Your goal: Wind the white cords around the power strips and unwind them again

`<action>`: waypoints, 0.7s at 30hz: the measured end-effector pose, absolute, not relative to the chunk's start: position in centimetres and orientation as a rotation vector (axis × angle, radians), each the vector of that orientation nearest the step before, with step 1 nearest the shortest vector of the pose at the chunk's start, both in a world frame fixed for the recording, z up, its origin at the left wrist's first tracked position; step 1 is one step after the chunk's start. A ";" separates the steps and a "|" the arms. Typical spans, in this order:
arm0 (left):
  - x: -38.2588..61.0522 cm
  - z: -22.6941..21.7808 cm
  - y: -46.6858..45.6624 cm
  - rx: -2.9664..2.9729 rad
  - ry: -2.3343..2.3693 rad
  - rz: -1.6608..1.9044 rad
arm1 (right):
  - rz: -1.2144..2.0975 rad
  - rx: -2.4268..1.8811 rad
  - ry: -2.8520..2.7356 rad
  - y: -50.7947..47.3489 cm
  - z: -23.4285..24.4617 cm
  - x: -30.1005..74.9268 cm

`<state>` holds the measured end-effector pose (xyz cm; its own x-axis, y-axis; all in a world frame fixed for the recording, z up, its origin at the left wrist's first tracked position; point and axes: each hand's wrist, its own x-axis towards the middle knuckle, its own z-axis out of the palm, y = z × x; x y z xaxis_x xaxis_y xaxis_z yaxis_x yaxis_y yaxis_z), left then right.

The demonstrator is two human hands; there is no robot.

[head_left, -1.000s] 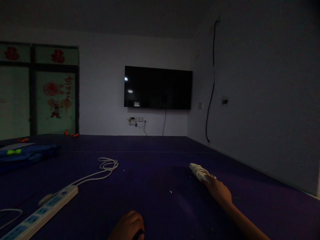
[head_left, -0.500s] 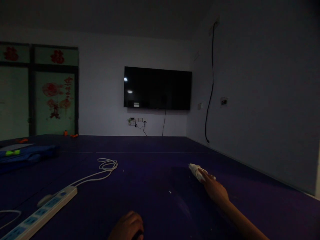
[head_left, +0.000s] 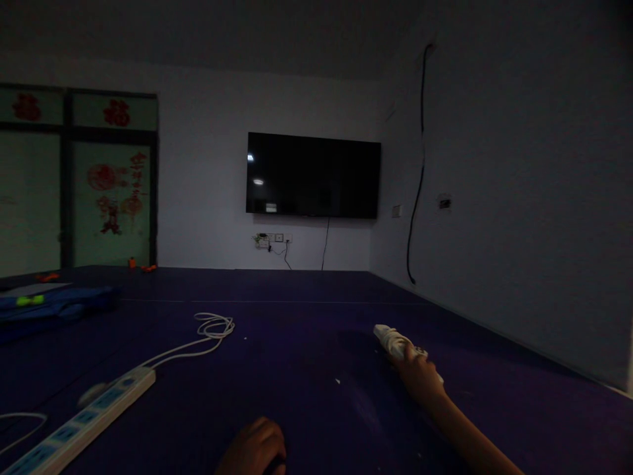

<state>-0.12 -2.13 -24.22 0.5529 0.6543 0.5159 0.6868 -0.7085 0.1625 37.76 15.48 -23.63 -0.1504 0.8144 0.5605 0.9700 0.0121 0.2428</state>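
My right hand (head_left: 420,377) rests over a long white bar wound with white cord (head_left: 390,340), which looks like a power strip. Its fingers are closed on the bar, and the palm covers part of it. The far end of the bar points away and to the left on the dark purple tabletop (head_left: 297,363). At the lower edge of the view, my left hand (head_left: 254,447) sits on the table with curled fingers and shows nothing in them. Left of it lies a white power strip (head_left: 93,419) with blue socket faces.
The strip's loose white cord (head_left: 215,326) is looped on the table. Folded blue cloth (head_left: 74,300) lies at the far left, with small orange items (head_left: 148,268) behind it. A wall (head_left: 519,264) borders the right side, where a black cable (head_left: 413,224) hangs. A television (head_left: 314,175) is mounted opposite.
My right hand has slid back slightly along the cord-wound bar, so more of its far part shows. The left hand stays in about the same place.
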 end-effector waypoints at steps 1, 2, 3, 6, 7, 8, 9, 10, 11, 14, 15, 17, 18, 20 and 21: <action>-0.1 -24.2 -2.2 -2.719 -1.170 -0.868 | -0.910 -1.894 -2.037 15.4 -23.5 37.8; -0.1 -24.2 -2.2 -2.720 -1.174 -0.870 | -0.965 -1.932 -2.045 15.4 -23.4 37.8; -0.2 -24.2 -2.2 -2.719 -1.181 -0.875 | -1.012 -1.965 -2.042 15.3 -23.2 37.8; -0.3 -24.4 -2.1 -2.707 -1.207 -0.888 | -1.045 -1.978 -2.008 15.1 -23.0 38.0; -0.3 -24.7 -2.0 -2.702 -1.212 -0.888 | -1.040 -1.975 -1.990 15.0 -22.9 38.1; -0.3 -25.0 -1.7 -2.702 -1.198 -0.888 | -1.030 -1.971 -1.972 14.9 -22.9 38.2; -0.3 -25.3 -1.4 -2.699 -1.182 -0.890 | -1.012 -1.970 -1.952 14.8 -22.8 38.3; -0.3 -25.7 -1.2 -2.694 -1.160 -0.898 | -0.986 -1.967 -1.934 14.6 -22.8 38.4; -0.4 -26.0 -0.9 -2.685 -1.129 -0.921 | -0.947 -1.960 -1.916 14.5 -22.7 38.5; -0.5 -26.4 -0.7 -2.693 -1.119 -0.935 | -0.749 -1.927 -1.830 14.0 -22.3 39.1; -0.5 -26.4 -0.7 -2.705 -1.136 -0.922 | -0.662 -1.913 -1.791 13.8 -22.1 39.3; -0.5 -26.3 -0.7 -2.721 -1.158 -0.902 | -0.485 -1.885 -1.705 13.5 -21.8 39.7; -0.5 -26.3 -0.7 -2.722 -1.162 -0.893 | -0.405 -1.865 -1.663 13.5 -21.6 40.0; -0.4 -26.2 -0.5 -2.709 -1.147 -0.894 | -0.267 -1.818 -1.572 13.5 -21.6 40.4; -0.4 -26.2 -0.4 -2.703 -1.140 -0.896 | -0.206 -1.797 -1.520 13.7 -21.6 40.6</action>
<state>-0.38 -0.41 -26.21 0.5533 0.6325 0.5420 0.6760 -0.7212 0.1515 40.63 13.68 -21.61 0.2786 0.7762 0.5656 0.8988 -0.0031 -0.4384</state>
